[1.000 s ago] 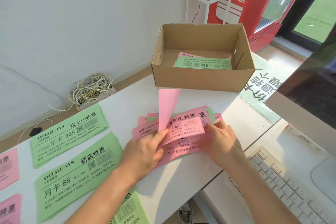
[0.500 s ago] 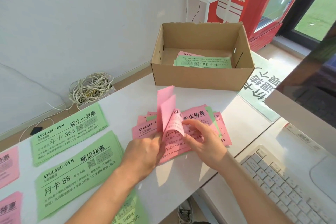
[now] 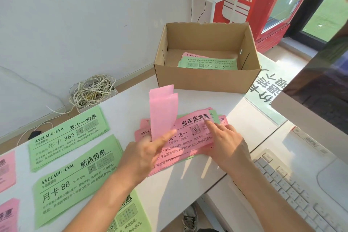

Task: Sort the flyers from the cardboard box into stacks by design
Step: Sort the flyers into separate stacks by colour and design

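Flyers are spread all over the white desk [image 3: 120, 103], which takes up most of the shot. Far side, toward the right, sits the open cardboard box [image 3: 207, 79], and there's a small leftover batch [image 3: 209, 63] lying flat on its bottom, green one on top with pink peeking out behind it. On the left of the desk are the sorted piles: a green 365 stack [image 3: 67, 135] farther back, a green 88 stack [image 3: 75, 177] nearer, another green stack [image 3: 130, 211] at the near edge partly under the left forearm, and pink stacks [image 3: 6, 171] cut off by the left frame edge. Right side has a white keyboard [image 3: 293, 188], near corner.

Middle of the desk is the unsorted pile [image 3: 188, 143], mostly pink with a bit of green poking out at its far right. The right hand [image 3: 227, 147] lies on it, fingers spread and pressing down, not gripping anything. The left hand [image 3: 143, 154] is pinching a couple of pink flyers [image 3: 162, 113] between thumb and fingers, standing them up on end so you only see their blank backs.
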